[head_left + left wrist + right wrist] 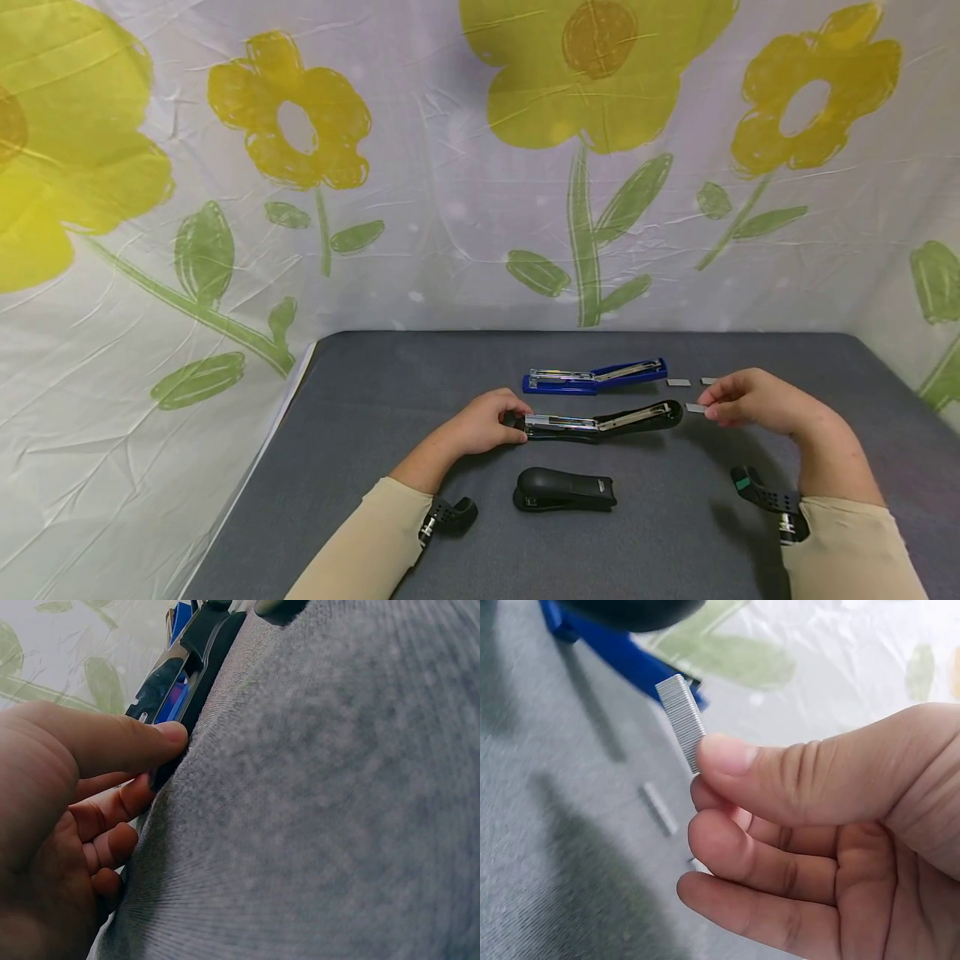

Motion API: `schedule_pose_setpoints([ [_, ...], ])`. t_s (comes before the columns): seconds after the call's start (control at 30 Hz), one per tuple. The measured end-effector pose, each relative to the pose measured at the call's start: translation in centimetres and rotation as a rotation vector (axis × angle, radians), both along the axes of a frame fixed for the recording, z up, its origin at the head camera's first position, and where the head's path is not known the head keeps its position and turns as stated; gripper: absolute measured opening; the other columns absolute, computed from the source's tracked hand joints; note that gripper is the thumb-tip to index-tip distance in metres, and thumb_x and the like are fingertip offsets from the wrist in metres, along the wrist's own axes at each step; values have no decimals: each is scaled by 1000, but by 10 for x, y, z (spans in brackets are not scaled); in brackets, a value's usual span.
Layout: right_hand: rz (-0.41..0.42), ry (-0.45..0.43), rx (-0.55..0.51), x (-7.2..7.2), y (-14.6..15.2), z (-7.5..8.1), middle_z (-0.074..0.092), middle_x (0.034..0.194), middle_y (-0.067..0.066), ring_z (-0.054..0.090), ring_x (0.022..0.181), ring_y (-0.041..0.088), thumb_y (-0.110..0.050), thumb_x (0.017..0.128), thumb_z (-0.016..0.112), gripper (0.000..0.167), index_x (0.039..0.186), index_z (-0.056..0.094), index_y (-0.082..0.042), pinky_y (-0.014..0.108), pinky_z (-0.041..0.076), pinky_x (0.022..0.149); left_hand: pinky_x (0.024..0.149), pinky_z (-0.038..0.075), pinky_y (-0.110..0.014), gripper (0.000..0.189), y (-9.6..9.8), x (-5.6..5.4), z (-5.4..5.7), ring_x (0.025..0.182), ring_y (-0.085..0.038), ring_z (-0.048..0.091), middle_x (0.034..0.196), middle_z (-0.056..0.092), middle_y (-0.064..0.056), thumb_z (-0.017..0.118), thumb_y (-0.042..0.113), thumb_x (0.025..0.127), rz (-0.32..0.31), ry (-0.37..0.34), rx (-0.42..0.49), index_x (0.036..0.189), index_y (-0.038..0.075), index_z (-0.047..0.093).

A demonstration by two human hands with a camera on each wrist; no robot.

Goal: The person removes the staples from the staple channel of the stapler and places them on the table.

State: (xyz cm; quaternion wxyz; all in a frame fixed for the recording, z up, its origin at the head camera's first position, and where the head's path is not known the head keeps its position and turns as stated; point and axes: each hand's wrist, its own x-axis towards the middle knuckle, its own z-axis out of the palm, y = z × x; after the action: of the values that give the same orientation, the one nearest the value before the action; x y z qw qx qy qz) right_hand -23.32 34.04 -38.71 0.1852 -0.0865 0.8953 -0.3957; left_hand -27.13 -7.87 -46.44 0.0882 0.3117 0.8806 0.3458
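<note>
A black stapler (600,422) lies folded wide open on the grey cloth, its metal staple channel showing. My left hand (491,421) pinches its left end between thumb and fingers; in the left wrist view the thumb (171,735) presses near the stapler's edge. To the right, my right hand (757,402) holds a strip of staples (679,716) between thumb and forefinger, raised above the cloth near the stapler's right tip. Most of the forefinger is hidden behind the thumb in the right wrist view.
Behind the black stapler lies an opened blue stapler (562,382). Loose staple strips (678,382) rest to its right, one partly behind my right hand. A closed black stapler (566,490) sits nearer to me. A flowered curtain (435,275) hangs behind the table (360,383).
</note>
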Motion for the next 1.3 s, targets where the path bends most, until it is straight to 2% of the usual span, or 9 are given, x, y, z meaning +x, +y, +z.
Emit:
schedule_pose_setpoints([
  [0.17,23,-47,-29,-5,4,-13,68,96,9,62,86,24,-1,97,66,18,108,66,13,39,56,78,78,43,-32,32,0,-1,-1,89,-16,52,106,63,1,81,11,89,-4,-6,-2,120,6,75],
  [0.33,55,-95,-47,-8,6,-24,67,94,6,63,86,22,0,96,66,16,105,67,13,40,57,79,78,43,-31,32,-1,-2,-1,87,-15,52,107,63,1,81,13,90,-1,-16,-12,121,7,75],
  [0.5,66,-110,1,-9,0,-29,67,88,3,61,81,19,-1,94,69,15,103,69,11,39,56,75,78,44,-31,32,0,-2,-1,88,-14,52,108,62,2,81,13,90,10,-26,-15,121,9,74],
  [0.8,35,-82,101,-5,-14,-26,61,77,1,55,69,17,-1,90,74,6,93,72,4,36,51,64,78,43,-31,32,0,0,-1,87,-14,51,108,63,2,81,14,90,12,-26,-25,121,9,74],
  [1.07,9,-83,122,-5,-13,-20,62,84,3,55,73,20,-6,91,75,14,100,70,4,38,51,66,79,44,-31,33,-1,-1,-2,89,-14,52,106,62,3,81,14,90,14,-30,-24,122,10,74],
  [1.17,3,-58,119,-3,-13,-15,60,83,3,52,69,19,-9,94,72,15,103,70,3,36,47,63,79,44,-31,33,-1,-1,-2,89,-14,52,105,62,2,81,13,90,9,-34,-15,121,9,75],
  [1.3,-10,37,136,-2,-17,-5,55,77,3,48,62,18,-13,100,65,19,107,68,4,35,41,59,78,43,-31,32,-1,-1,-1,88,-13,51,105,62,3,81,13,89,10,-40,-10,121,10,75],
])
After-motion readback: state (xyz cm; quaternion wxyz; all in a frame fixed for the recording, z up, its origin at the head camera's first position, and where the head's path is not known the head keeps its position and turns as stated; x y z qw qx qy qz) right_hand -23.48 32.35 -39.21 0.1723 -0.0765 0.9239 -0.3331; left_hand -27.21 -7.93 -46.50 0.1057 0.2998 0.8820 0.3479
